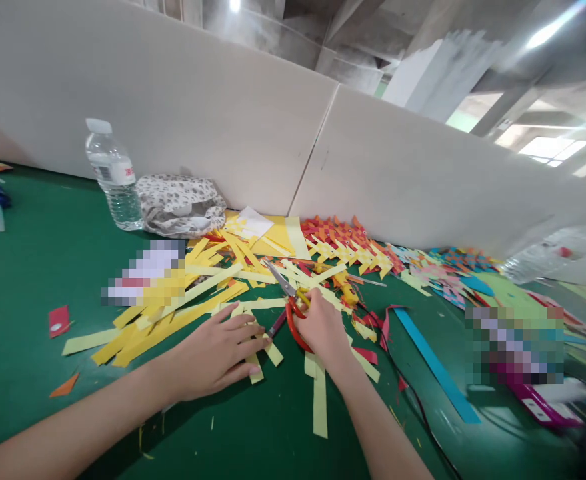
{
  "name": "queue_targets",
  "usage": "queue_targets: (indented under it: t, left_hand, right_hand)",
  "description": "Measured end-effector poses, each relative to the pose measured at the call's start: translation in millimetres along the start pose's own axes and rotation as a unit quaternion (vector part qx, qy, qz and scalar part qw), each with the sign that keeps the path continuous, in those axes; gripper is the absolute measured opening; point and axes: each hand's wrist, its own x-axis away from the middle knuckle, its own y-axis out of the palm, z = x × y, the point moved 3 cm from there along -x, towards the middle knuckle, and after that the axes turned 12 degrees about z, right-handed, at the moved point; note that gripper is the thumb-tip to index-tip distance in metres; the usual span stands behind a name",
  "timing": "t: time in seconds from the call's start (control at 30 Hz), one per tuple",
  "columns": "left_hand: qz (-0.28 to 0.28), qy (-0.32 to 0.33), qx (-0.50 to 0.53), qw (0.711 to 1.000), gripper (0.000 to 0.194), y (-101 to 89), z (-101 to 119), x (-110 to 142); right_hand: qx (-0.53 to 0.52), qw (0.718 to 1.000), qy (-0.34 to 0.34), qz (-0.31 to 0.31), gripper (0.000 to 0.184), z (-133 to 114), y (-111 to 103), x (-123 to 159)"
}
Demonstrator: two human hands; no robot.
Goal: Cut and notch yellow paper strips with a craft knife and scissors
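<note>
Nearest, on the green counter (pixel 253 440), loose trimmings lie scattered between the person's forearms. The left hand (pixel 230 350) lies palm down, its grip wide with fingers spread, over some pale yellow strips (pixel 274 353); whether it presses on them I cannot tell. The right hand (pixel 320 327) has its grip closed round the red handles of the scissors (pixel 287 288), whose blades point forward and left above the heap of paper. To the right, a black cable (pixel 415 390) runs just beside a blue strip (pixel 437 367). Deeper yellow strips (pixel 173 320) spread beyond the left hand. Farther back lie red and yellow woven pieces (pixel 345 240), with a patterned cloth bundle (pixel 173 190) to their left, touching or just beside a clear bottle (pixel 115 177). Behind everything stands a pale partition (pixel 207 93).
</note>
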Motion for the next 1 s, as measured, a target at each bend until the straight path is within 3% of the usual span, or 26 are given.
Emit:
queue_targets:
  t: [0.2, 0.37, 0.5, 0.7, 0.77, 0.83, 0.9, 1.0]
  left_hand:
    - [0.019, 0.002, -0.092, 0.996, 0.033, 1.4, 4.8, -1.6]
    - [0.023, -0.034, -0.1, 0.994, 0.028, -0.9, -2.9, -2.0]
    - [0.032, -0.056, -0.074, 0.995, 0.032, -0.3, -3.1, -1.1]
    - [0.063, -0.167, 0.084, 0.98, 0.03, -3.1, 2.4, -0.2]
    - [0.066, -0.215, 0.151, 0.963, 0.03, -3.9, 2.5, 0.1]
    - [0.066, -0.259, 0.205, 0.942, 0.031, -4.2, 1.5, 0.4]
    - [0.072, -0.289, 0.249, 0.922, 0.031, -4.6, 0.3, 0.1]
    - [0.101, -0.327, 0.329, 0.88, 0.031, -4.9, -2.2, -0.8]
  right_hand:
    - [0.002, 1.0, 0.015, 0.016, 0.031, 1.3, 3.8, -3.1]
    - [-0.131, 0.986, 0.069, 0.07, 0.028, 10.8, -0.9, -6.1]
    - [-0.367, 0.911, 0.153, 0.109, 0.028, 26.9, -4.5, -13.5]
    - [-0.512, 0.835, 0.176, 0.098, 0.026, 22.9, -12.8, -12.8]
    - [-0.635, 0.742, 0.202, 0.067, 0.029, 13.5, -15.8, -7.3]
    - [-0.701, 0.682, 0.207, 0.035, 0.032, 2.8, -19.2, -1.0]
    - [-0.739, 0.643, 0.203, -0.001, 0.032, -6.9, -21.2, 5.9]
    - [-0.748, 0.629, 0.197, -0.081, 0.035, -18.7, -18.6, 17.2]
